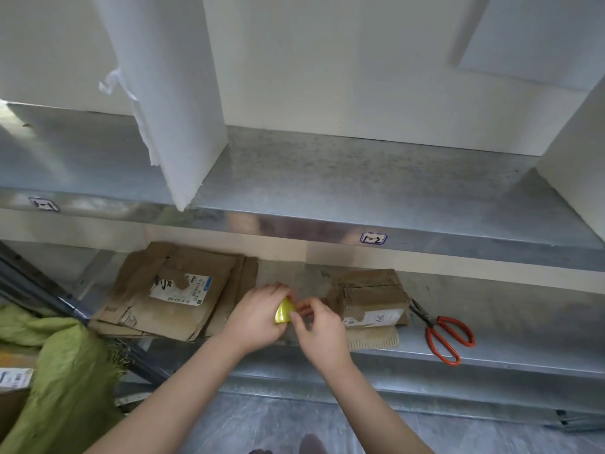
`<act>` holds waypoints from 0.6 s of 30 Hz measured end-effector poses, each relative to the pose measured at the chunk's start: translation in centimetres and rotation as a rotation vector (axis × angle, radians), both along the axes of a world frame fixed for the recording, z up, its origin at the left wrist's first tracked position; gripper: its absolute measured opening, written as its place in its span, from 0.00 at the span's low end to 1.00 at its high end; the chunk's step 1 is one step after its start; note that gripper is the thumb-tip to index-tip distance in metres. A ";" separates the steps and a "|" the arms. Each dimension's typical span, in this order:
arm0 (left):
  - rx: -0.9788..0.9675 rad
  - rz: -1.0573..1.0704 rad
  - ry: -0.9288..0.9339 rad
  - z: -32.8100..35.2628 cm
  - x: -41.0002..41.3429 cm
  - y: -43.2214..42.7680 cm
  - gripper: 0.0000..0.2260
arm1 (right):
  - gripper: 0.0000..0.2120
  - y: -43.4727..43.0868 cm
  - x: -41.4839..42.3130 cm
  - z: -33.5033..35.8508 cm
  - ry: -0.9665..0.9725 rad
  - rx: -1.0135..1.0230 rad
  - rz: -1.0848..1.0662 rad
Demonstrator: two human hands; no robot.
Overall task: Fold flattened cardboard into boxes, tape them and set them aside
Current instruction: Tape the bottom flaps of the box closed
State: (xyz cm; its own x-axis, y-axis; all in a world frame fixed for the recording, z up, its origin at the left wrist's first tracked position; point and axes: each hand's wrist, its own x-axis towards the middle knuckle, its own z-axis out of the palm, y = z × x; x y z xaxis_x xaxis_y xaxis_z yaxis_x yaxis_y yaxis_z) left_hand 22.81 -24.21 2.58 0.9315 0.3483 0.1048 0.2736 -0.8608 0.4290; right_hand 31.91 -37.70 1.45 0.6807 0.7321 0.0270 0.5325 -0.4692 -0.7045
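Note:
A stack of flattened cardboard [170, 296] with a white shipping label lies on the lower metal shelf, left of my hands. A folded brown box [370, 296] stands on the same shelf to the right, one flap lying open at its front. My left hand [258, 319] grips a yellow roll of tape [284, 312] between the two. My right hand [322, 329] pinches at the roll's right edge with fingertips and thumb. Most of the roll is hidden inside my left palm.
Red-handled scissors [442, 335] lie on the lower shelf [523, 326] right of the box. The upper metal shelf [327, 191] carries white foam boards [163, 93]. Green woven sacks [59, 371] fill the lower left beside a dark frame post.

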 end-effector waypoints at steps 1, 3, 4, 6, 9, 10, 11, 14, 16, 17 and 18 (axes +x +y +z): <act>0.009 -0.006 0.000 0.0 -0.1 0.0 0.14 | 0.08 0.1 0.0 0.0 0.004 0.017 -0.017; 0.028 -0.015 -0.001 0.1 -0.3 -0.2 0.14 | 0.06 0.4 0.0 -0.1 -0.022 0.040 -0.048; 0.027 -0.014 -0.002 0.1 -0.4 -0.2 0.14 | 0.05 0.6 -0.1 -0.1 -0.036 0.042 -0.058; 0.004 -0.005 -0.007 0.1 -0.5 -0.3 0.15 | 0.05 0.8 -0.3 -0.3 -0.062 0.037 -0.063; -0.021 -0.009 -0.016 0.0 -0.5 -0.2 0.15 | 0.06 1.2 -0.8 -0.6 -0.075 0.020 -0.079; -0.029 -0.020 -0.008 -0.1 -0.5 -0.1 0.17 | 0.06 1.3 -0.8 -0.8 -0.068 0.020 -0.092; -0.052 -0.039 0.012 -0.3 -0.6 0.1 0.20 | 0.06 1.4 -0.9 -0.9 -0.059 0.020 -0.107; -0.208 -0.148 0.109 -0.5 -1.2 0.6 0.32 | 0.06 1.6 -0.6 -1.3 -0.052 0.053 -0.123; -0.295 -0.168 0.141 -0.6 -1.7 0.7 0.35 | 0.06 1.8 -0.3 -1.6 -0.054 0.060 -0.103; -0.321 -0.148 0.140 -0.7 -1.9 0.7 0.37 | 0.06 1.8 -0.2 -1.8 -0.050 0.051 -0.094; -0.345 -0.115 0.134 -0.8 -2.1 0.7 0.38 | 0.07 1.8 -0.2 -2.0 -0.040 0.041 -0.089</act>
State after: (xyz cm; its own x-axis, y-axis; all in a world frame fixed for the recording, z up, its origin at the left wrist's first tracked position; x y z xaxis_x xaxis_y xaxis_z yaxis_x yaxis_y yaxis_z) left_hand 20.74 -23.53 1.81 0.9640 0.2345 -0.1254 0.2570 -0.7006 0.6657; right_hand 31.74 -35.87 -0.53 0.7408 0.6664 0.0842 0.5180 -0.4870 -0.7033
